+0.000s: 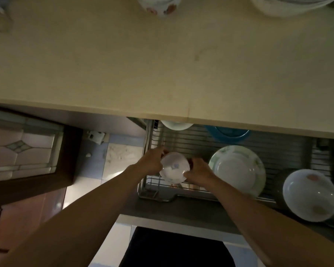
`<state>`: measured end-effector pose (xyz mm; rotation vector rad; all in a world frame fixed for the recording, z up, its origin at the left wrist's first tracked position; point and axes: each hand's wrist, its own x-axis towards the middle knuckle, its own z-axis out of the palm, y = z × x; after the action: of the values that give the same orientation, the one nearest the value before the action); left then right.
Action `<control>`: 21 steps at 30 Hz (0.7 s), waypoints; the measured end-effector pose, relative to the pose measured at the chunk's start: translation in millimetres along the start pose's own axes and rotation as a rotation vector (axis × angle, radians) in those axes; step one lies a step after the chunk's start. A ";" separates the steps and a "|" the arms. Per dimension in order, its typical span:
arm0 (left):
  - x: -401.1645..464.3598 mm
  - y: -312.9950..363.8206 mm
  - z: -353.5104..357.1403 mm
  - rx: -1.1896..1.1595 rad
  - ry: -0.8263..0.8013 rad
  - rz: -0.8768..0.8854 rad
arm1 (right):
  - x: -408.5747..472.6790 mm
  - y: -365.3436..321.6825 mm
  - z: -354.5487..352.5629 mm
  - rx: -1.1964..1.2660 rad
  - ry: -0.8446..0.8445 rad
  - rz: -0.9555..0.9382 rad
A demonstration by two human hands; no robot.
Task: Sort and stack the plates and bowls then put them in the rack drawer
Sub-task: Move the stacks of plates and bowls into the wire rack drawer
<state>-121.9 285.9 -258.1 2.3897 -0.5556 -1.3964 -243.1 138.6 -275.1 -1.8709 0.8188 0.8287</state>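
A small stack of white bowls point(174, 168) with a blue flower mark hangs low over the left end of the open wire rack drawer point(191, 143). My left hand point(152, 160) grips its left rim and my right hand point(198, 171) grips its right rim. To the right in the drawer lies a stack of white plates point(237, 168) with green leaf print. Further right sits a large white bowl point(310, 195) with a pink flower. At the drawer's back, partly under the counter edge, are a white dish point(176, 125) and a blue bowl point(227, 134).
The beige countertop point(143, 64) overhangs the drawer's back. On its far edge stand flowered bowls point(159, 5) and a stack of white dishes point(289, 5). An open cabinet door with patterned glass point(25, 145) stands at the left. A black mat point(177, 247) lies on the tiled floor.
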 end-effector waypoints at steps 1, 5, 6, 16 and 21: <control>5.6 -4.0 4.5 0.022 -0.026 -0.019 | 5.3 2.8 6.2 -0.012 -0.035 0.025; 22.5 -13.9 21.0 0.109 -0.080 -0.044 | 24.0 11.9 24.6 -0.056 -0.129 0.093; 25.5 -15.1 24.6 0.121 -0.093 -0.044 | 27.4 14.1 27.3 -0.054 -0.145 0.111; 31.0 -27.5 43.1 0.142 -0.103 -0.072 | 36.2 32.2 36.8 -0.102 -0.191 0.150; 31.8 -33.0 45.4 0.138 -0.095 -0.040 | 37.9 35.3 36.0 -0.046 -0.188 0.140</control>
<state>-141.8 296.0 -318.6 2.4638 -0.6525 -1.5413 -257.9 150.6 -335.2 -1.7589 0.8247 1.1017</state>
